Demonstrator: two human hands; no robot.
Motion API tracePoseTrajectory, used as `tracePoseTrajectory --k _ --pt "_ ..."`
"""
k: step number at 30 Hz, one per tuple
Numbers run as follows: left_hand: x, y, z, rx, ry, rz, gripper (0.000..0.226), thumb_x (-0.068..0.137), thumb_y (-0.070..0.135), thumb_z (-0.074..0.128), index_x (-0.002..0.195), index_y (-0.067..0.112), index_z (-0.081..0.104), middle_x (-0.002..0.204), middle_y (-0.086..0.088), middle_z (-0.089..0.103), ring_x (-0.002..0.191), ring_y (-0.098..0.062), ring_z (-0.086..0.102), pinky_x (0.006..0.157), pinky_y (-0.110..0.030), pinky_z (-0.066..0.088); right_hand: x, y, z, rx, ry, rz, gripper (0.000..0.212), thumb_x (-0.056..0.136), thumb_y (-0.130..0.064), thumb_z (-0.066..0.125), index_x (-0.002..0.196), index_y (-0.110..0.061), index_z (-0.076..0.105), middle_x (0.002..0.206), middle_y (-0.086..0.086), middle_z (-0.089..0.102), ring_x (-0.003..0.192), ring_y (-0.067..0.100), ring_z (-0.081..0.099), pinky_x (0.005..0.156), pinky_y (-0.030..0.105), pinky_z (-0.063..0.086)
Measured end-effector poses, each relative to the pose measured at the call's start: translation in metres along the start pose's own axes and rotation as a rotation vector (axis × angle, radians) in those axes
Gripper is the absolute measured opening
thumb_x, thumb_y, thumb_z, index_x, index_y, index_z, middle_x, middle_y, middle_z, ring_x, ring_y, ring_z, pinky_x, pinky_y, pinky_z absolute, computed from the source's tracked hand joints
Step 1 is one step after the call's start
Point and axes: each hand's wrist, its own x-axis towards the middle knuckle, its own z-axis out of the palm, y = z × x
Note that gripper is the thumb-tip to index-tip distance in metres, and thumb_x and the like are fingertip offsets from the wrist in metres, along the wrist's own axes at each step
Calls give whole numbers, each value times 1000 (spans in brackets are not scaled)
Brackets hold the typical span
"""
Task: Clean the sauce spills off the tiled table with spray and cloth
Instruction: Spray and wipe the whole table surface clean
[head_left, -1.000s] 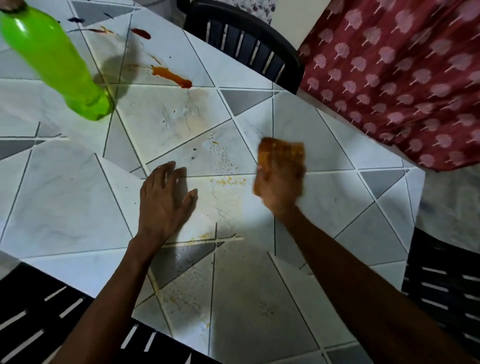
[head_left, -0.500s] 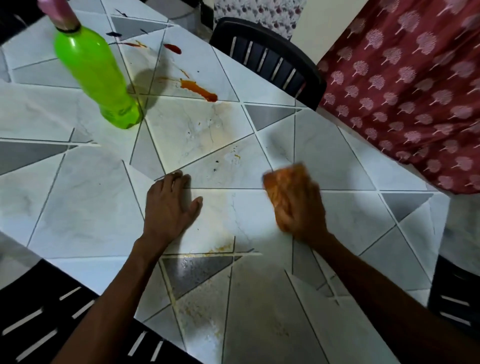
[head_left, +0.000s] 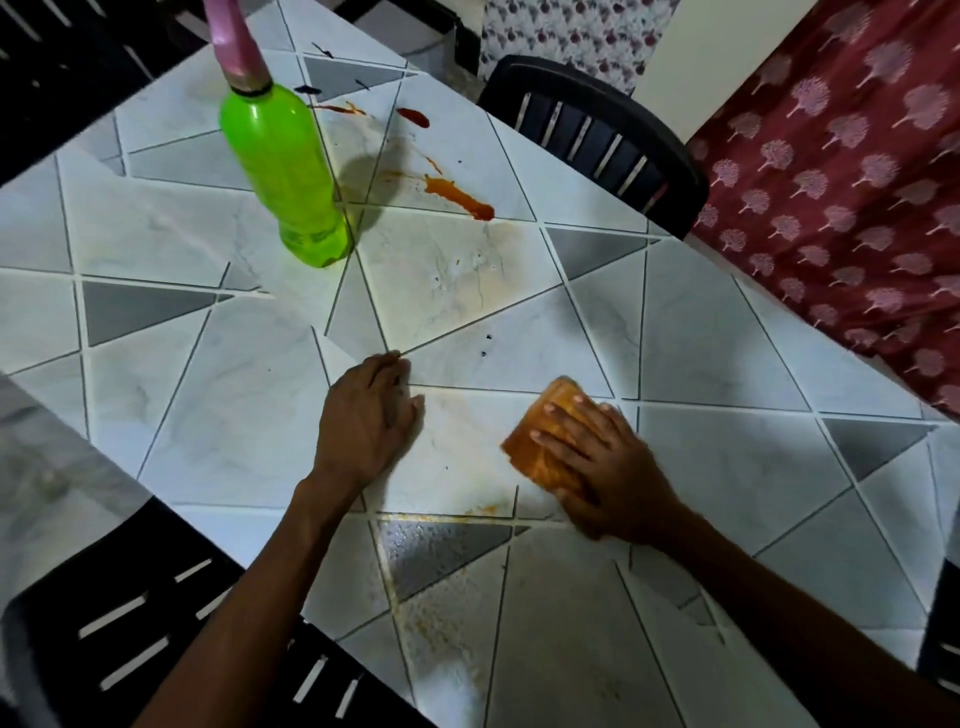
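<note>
My right hand (head_left: 602, 462) presses a folded orange cloth (head_left: 537, 441) flat on the tiled table (head_left: 727, 364), fingers spread over it. Beside it, my left hand (head_left: 369, 421) rests palm down on the tiles and holds nothing. A green spray bottle (head_left: 288, 171) with a pink nozzle stands upright at the far left. Beyond the bottle lie an orange-red sauce streak (head_left: 460, 197), a dark red blob (head_left: 414, 116) and thin smears. Faint orange residue (head_left: 483, 512) lines the grout near my hands and the tiles below it.
A black slatted chair (head_left: 597, 140) stands at the far edge and another (head_left: 104, 639) at the near left corner. A maroon patterned fabric (head_left: 857, 182) hangs along the table's right side. A third chair's edge (head_left: 943, 644) shows at the right.
My right hand has drawn the cloth toward me and to the right over the smeared tile. The left hand stayed planted. The view tilted up, showing more of the bottle and far spills.
</note>
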Motion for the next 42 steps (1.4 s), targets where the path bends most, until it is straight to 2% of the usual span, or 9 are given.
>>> tracePoseTrajectory --k 4,7,11,16,19,24,31,37,42 --pt "-2 2 4 21 -18 1 43 91 32 58 126 8 62 130 -9 61 110 -30 60 95 -38 48 78 29 -4 38 59 492 74 92 -52 46 157 -24 26 161 17 30 145 43 28 113 63 31" --pt "-2 -4 3 -10 -41 -11 41 94 25 48 130 9 60 136 -8 59 116 -30 59 98 -37 47 163 -8 -18 161 99 899 75 96 -54 40 159 -19 20 164 19 23 149 45 19 119 63 17" --pt "-4 -2 -2 -64 -59 5 49 91 22 36 132 7 59 138 -10 57 120 -31 57 100 -38 47 143 -57 -10 103 56 466 72 94 -53 29 160 -26 21 167 8 18 153 40 12 120 62 14" --pt "-6 -6 -1 -60 -119 29 55 90 25 36 136 4 56 142 -15 54 129 -34 51 106 -42 44 1 -49 0 4 -28 -79 69 94 -53 48 157 -33 29 167 -1 18 154 32 15 123 55 13" --pt "-5 -2 -2 -46 -124 8 53 93 28 36 133 1 57 139 -17 55 126 -36 52 103 -43 45 -25 -9 2 -4 -15 16 66 93 -51 50 154 -31 37 164 3 29 151 35 24 118 60 24" --pt "-3 6 -2 -14 -152 -7 55 94 33 33 128 -1 59 134 -20 57 124 -35 51 98 -45 45 91 -58 -7 158 40 733 77 87 -57 26 158 -27 25 165 9 25 152 41 16 121 63 11" --pt "-4 13 -4 78 -205 15 61 86 31 36 130 -7 54 131 -27 54 109 -46 58 92 -48 52 3 -94 -1 96 -5 209 67 95 -50 45 158 -35 26 168 -2 18 154 31 13 121 56 15" --pt "-5 14 -2 -62 -109 -67 52 87 24 40 129 1 59 132 -18 56 113 -40 57 94 -41 48 -90 -79 6 103 -55 222 67 93 -46 52 155 -34 33 165 -1 27 152 32 21 117 60 23" --pt "-6 7 -2 -101 -78 -95 53 86 19 41 135 9 57 143 -9 52 128 -31 51 95 -38 49 29 -93 0 104 -35 294 63 96 -46 40 157 -33 28 167 -3 20 153 34 15 122 58 13"
